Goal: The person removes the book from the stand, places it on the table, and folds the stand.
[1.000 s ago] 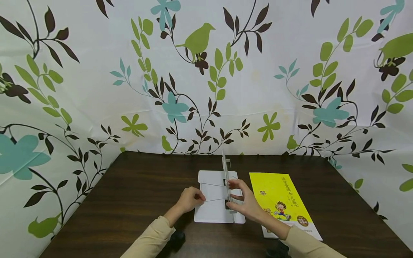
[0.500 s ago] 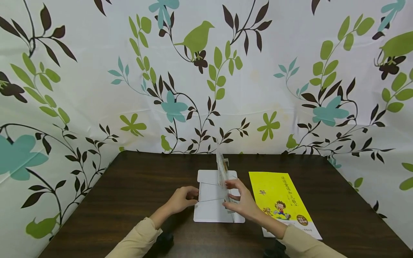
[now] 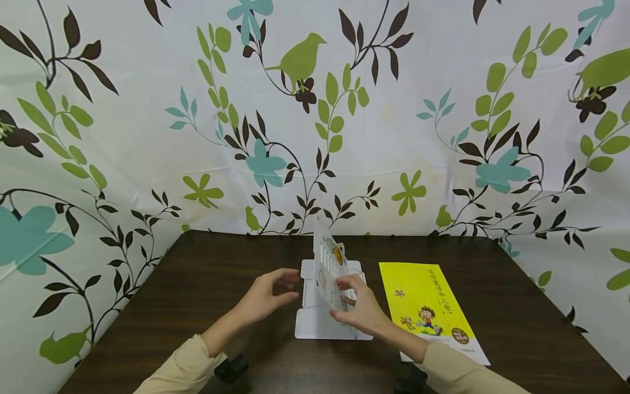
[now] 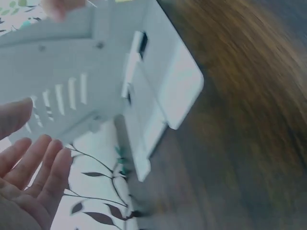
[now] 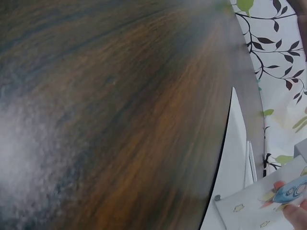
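A white folding book stand [image 3: 320,328] lies with its base on the table. Its hinged, slotted panel [image 3: 325,273] rises from the base and leans left. A printed rocket [image 5: 292,189] shows on one face of that panel. My right hand [image 3: 361,309] is at the panel's right side, holding it near its lower front edge with bent fingers and thumb. In the right wrist view one fingertip touches the print beside the rocket. To the left of the stand, my left hand [image 3: 268,295] is apart from it, fingers loosely bent and palm toward the panel [image 4: 62,96].
A yellow-covered book [image 3: 423,301] lies flat on the dark wooden table [image 3: 236,251], right of the stand. Behind the table hangs a white cloth [image 3: 354,120] printed with leaves and birds.
The panel has tilted from nearly upright toward the left, and my right hand has moved slightly left with it. My left hand has left the base's edge and moved left and up.
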{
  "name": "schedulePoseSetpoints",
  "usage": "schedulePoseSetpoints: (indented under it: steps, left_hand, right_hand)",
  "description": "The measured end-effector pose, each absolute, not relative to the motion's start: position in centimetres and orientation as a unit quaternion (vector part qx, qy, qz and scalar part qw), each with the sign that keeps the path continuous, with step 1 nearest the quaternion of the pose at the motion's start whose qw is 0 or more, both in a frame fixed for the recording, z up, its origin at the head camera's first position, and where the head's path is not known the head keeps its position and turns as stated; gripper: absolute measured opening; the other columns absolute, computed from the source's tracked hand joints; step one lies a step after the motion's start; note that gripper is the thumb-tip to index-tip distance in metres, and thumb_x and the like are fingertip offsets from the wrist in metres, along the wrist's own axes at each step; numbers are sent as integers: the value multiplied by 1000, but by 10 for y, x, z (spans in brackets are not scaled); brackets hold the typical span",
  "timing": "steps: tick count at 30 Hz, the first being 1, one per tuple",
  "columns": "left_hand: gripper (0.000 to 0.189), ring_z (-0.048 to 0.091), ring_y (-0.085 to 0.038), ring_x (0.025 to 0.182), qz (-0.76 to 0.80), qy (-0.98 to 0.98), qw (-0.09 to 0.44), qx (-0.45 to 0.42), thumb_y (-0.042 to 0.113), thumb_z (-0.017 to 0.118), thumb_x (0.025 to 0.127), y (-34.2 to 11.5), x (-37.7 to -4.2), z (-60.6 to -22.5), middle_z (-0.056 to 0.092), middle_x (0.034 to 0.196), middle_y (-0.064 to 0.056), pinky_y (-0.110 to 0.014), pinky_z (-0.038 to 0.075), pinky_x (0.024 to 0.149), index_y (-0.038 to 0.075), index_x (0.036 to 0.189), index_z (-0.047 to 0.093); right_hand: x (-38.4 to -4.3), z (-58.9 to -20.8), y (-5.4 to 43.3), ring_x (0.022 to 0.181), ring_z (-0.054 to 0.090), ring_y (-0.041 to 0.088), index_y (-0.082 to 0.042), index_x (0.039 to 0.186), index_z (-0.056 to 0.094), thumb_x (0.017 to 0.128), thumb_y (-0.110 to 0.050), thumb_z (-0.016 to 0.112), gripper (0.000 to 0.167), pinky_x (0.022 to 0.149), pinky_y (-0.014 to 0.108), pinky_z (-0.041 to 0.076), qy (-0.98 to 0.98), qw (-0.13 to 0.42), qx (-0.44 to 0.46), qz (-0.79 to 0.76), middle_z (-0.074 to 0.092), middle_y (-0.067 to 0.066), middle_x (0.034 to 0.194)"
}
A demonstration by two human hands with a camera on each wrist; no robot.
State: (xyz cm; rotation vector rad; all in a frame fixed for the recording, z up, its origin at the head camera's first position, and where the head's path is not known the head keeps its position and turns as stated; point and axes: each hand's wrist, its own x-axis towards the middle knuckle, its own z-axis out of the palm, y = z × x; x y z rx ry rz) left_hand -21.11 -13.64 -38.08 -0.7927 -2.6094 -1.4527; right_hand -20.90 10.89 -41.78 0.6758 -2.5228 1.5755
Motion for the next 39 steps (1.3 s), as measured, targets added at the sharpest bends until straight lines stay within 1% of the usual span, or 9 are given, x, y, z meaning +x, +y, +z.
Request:
schedulePoseSetpoints:
  steps: [3, 7, 10, 13, 22, 27, 35, 39]
  left_hand:
    - [48, 59, -25, 97, -486, -834, 33, -259, 16, 68, 81, -134, -206, -370, 60, 112, -12, -34, 50, 77, 1, 123, 51]
    - [57, 57, -25, 99, -507, -821, 32, -258, 13, 71, 78, -129, -197, -355, 58, 115, -15, -30, 51, 76, -1, 128, 46]
    - [64, 57, -26, 99, -518, -816, 26, -255, 13, 72, 77, -126, -194, -351, 56, 117, -16, -29, 51, 77, -2, 131, 43]
    - [69, 57, -24, 98, -527, -811, 24, -252, 17, 74, 75, -125, -195, -356, 56, 116, -15, -26, 51, 77, -3, 132, 41]
    - [72, 59, -20, 86, -534, -814, 43, -224, 12, 77, 71, -119, -194, -367, 61, 103, -12, -23, 51, 71, -2, 132, 42]
    - [70, 61, -20, 84, -543, -811, 53, -211, 8, 77, 69, -119, -193, -369, 62, 101, -12, -24, 52, 69, -2, 131, 44]
    - [71, 61, -22, 85, -553, -808, 44, -199, 3, 78, 67, -124, -192, -371, 61, 103, -15, -24, 52, 69, -3, 130, 45]
    - [72, 61, -26, 89, -571, -795, 28, -201, 2, 78, 67, -126, -192, -373, 60, 105, -19, -25, 53, 70, -6, 130, 44]
  right_hand:
    - [-209, -418, 106, 101, 47, 25, -8, 115, 52, 68, -16, 74, 53, 81, 45, 48, -831, 41, 219, 510, 49, 7, 110]
    - [-209, -417, 102, 100, 47, 23, -6, 114, 52, 67, -17, 75, 53, 82, 46, 48, -832, 34, 220, 508, 48, 6, 108]
    - [-208, -416, 100, 100, 46, 24, -6, 113, 52, 68, -17, 75, 52, 83, 47, 47, -836, 27, 218, 502, 47, 7, 109]
    - [-208, -416, 98, 100, 46, 25, -5, 114, 52, 68, -18, 75, 53, 84, 49, 46, -842, 22, 219, 492, 47, 8, 109]
    - [-208, -417, 94, 99, 47, 25, -4, 114, 52, 68, -23, 75, 55, 84, 48, 47, -855, 23, 223, 468, 46, 8, 110]
    - [-207, -416, 92, 99, 46, 23, -3, 113, 51, 68, -23, 76, 55, 85, 45, 47, -849, 23, 221, 479, 47, 8, 110]
    - [-207, -419, 96, 102, 45, 24, -2, 116, 49, 68, -25, 78, 60, 90, 46, 43, -834, -3, 221, 505, 47, 8, 113]
    - [-207, -420, 102, 105, 44, 26, -2, 119, 48, 70, -24, 77, 61, 92, 46, 41, -824, -25, 225, 520, 46, 10, 116]
